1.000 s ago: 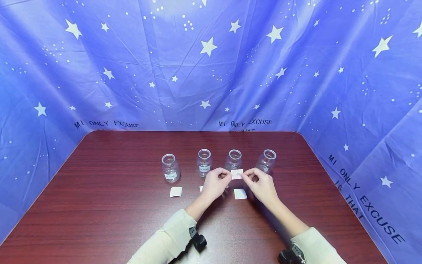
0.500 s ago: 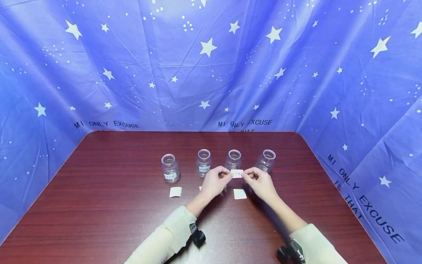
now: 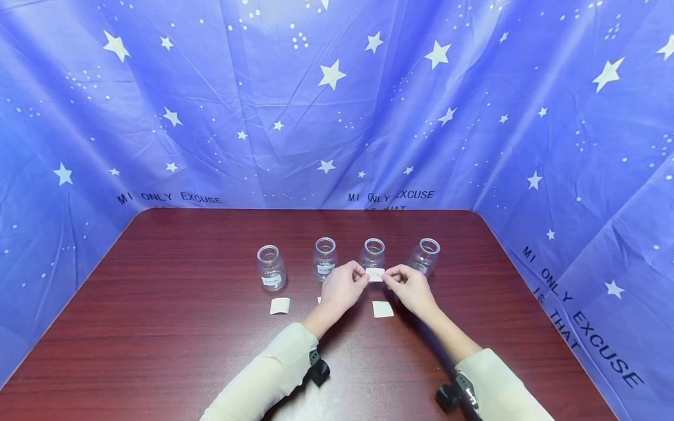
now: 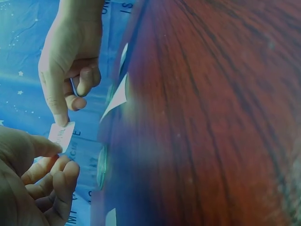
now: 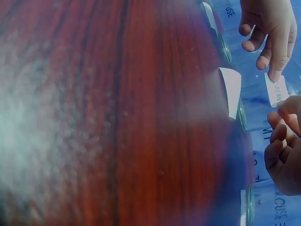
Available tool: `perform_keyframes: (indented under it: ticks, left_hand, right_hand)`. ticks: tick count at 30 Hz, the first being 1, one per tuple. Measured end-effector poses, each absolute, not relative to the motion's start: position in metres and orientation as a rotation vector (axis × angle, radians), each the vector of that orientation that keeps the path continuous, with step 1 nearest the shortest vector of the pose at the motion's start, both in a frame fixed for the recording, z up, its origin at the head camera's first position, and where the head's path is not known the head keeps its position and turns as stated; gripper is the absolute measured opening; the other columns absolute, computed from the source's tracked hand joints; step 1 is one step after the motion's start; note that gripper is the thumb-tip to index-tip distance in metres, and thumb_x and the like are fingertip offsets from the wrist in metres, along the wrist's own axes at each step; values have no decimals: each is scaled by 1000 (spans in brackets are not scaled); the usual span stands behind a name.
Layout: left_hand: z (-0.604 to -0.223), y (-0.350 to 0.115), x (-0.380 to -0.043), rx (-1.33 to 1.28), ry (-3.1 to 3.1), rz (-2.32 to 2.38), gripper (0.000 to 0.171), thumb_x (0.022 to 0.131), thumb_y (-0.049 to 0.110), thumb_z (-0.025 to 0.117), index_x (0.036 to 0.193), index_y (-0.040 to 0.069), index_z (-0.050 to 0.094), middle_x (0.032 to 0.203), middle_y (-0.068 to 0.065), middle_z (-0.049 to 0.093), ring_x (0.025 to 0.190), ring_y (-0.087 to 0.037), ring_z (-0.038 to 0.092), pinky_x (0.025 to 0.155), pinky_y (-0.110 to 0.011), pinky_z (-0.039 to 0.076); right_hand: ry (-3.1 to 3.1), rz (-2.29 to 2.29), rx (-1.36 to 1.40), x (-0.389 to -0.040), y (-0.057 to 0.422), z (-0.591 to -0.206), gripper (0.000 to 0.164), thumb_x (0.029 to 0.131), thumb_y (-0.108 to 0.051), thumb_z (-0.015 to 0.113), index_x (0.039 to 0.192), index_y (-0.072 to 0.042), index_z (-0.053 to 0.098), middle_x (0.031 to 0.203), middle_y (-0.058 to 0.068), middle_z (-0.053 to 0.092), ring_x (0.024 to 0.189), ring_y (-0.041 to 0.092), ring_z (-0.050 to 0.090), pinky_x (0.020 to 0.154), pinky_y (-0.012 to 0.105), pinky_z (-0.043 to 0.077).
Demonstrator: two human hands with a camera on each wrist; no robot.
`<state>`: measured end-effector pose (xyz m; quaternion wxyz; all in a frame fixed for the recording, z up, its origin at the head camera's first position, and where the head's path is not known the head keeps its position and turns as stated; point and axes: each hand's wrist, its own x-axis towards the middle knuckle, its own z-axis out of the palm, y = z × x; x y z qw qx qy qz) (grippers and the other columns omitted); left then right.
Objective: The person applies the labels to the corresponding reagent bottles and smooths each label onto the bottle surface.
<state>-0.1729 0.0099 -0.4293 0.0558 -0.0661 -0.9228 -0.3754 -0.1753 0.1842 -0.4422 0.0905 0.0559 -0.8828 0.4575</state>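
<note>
In the head view a small white label point(image 3: 375, 275) with dark print is stretched between both hands, overlapping the front of the third glass jar point(image 3: 374, 251). My left hand point(image 3: 341, 287) pinches its left end between thumb and fingertip. At the other end, the right hand point(image 3: 413, 290) pinches it the same way. The left wrist view shows the label point(image 4: 65, 134) raised above the table, printed side visible. Below the hands lies a white paper square point(image 3: 382, 309). Behind the right hand stands the rightmost jar point(image 3: 427, 254), its lower part mostly hidden.
Two more open jars, the leftmost jar point(image 3: 271, 266) and its neighbour point(image 3: 325, 254), carry printed labels in the same row. Another white paper square point(image 3: 280, 306) lies before the leftmost one; a further piece is mostly covered by my left hand. A starry blue curtain point(image 3: 295, 105) surrounds the dark red table point(image 3: 184, 280).
Both hands have shifted slightly left and up with the label, bringing it closer in front of the third jar. The label's print tilts differently now. Jars and paper squares stay put.
</note>
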Motion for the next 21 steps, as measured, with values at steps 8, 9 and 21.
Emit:
perform_keyframes:
  ticks: [8,9,21]
  left_hand:
    - [-432,12,-176,-250,-2803,-1034,8,85,25,61,84,18,63,69,8,62,57,-5,52,53,-22,40]
    - [-432,12,-176,-254,-2803,-1023,8,85,24,60,85,17,63,68,7,62,56,-5,52,52,-21,40]
    - [-432,14,-176,-257,-2821,-966,12,89,27,60,86,15,62,64,6,58,53,-7,50,49,-22,38]
  right_hand:
    - [-2602,1428,172,-179,181,-444,11,82,-11,69,85,-1,68,64,8,63,44,1,46,45,18,39]
    - [-2605,1425,169,-179,181,-444,11,82,-12,69,85,-1,68,64,8,63,43,1,46,45,18,40]
    - [-2599,1427,104,-182,179,-447,14,83,-14,69,86,-1,68,64,6,61,45,1,45,45,16,38]
